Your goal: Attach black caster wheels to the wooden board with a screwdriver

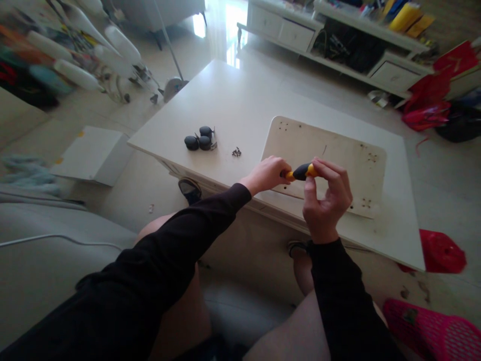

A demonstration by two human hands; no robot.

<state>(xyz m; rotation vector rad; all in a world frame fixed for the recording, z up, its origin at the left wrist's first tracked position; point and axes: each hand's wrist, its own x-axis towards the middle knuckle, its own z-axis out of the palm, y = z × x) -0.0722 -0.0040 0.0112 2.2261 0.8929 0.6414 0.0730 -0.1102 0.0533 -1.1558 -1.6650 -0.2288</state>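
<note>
A screwdriver (301, 172) with a black-and-yellow handle is held level between my two hands over the near edge of a flat cream board (341, 155). My left hand (271, 173) is closed around its left end, hiding what lies beyond the handle. The thumb and fingers of my right hand (326, 193) pinch the yellow right end. Small holes cluster near the board's corners, and a thin dark mark or rod (324, 149) shows near its middle. Left of the board lie a small pile of screws (236, 152) and three black caster wheels (205, 143).
The board rests on a white table (225, 95). Below its left side stands a white box (93, 153). A red plastic item (443, 250) sits off the right corner, with a pink mesh basket (439, 331) nearer me. A white cabinet (281, 30) stands beyond.
</note>
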